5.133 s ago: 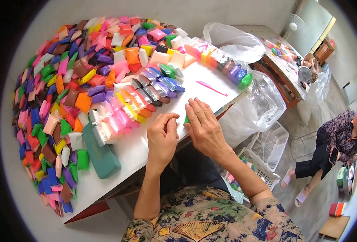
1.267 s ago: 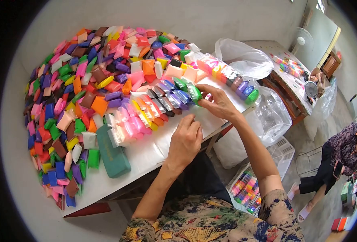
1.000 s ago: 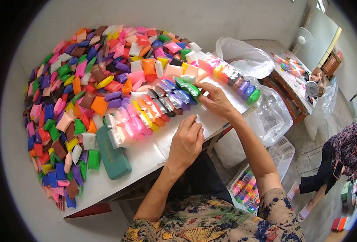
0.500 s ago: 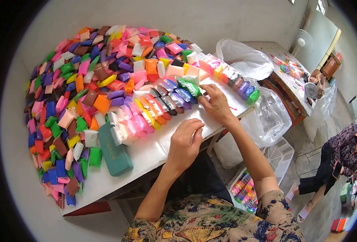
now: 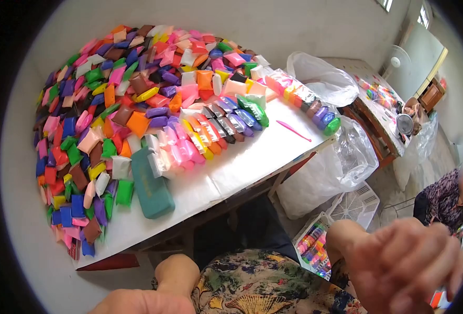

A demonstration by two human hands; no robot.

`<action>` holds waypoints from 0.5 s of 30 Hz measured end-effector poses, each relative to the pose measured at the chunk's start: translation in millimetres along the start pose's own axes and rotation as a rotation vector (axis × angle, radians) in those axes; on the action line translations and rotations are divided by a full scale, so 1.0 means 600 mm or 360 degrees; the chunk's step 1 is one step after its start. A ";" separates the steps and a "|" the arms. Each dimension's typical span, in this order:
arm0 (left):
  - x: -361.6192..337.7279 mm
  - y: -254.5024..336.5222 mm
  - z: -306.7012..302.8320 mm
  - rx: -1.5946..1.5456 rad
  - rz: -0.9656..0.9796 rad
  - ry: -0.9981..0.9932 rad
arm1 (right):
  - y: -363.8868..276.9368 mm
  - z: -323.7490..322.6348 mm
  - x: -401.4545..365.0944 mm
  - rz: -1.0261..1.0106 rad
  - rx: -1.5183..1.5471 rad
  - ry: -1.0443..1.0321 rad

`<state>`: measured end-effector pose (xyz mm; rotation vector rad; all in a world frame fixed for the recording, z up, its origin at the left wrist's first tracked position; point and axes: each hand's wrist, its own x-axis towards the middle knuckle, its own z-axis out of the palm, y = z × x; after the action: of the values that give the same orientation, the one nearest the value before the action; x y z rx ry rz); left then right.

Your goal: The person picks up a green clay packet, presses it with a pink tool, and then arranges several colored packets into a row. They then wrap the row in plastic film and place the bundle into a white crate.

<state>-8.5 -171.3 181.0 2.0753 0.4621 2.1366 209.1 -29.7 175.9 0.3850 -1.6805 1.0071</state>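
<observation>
Right hand (image 5: 407, 267): lower right, blurred, fingers curled; whether it grasps anything, cannot tell.
Left hand (image 5: 137, 302): bottom edge (mostly cropped); grip likewise unreadable.
Row of clay packets (image 5: 210, 136): centre, on white table (image 5: 252, 162).

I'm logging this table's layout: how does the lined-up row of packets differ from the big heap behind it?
The row of packets lies overlapped in one neat line; the heap is loose and jumbled. The row is far smaller than the heap. The row runs colour by colour, the heap mixes them. Both are small coloured packets.
</observation>
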 end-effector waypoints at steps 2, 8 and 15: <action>0.012 0.010 0.005 -0.0037 -0.0047 -0.0013 | -0.005 0.013 -0.004 -0.0258 -0.0008 0.0113; 0.000 0.021 0.016 -0.0063 -0.0004 0.0039 | -0.022 -0.019 0.028 -0.0419 0.0114 -0.0316; -0.004 0.034 0.028 -0.0014 0.0097 0.0144 | -0.029 0.005 0.011 -0.0551 -0.0131 -0.0081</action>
<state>10.9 -189.2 184.9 2.0202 0.4038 2.2698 216.6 -40.8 189.3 0.6270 -1.6243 0.6759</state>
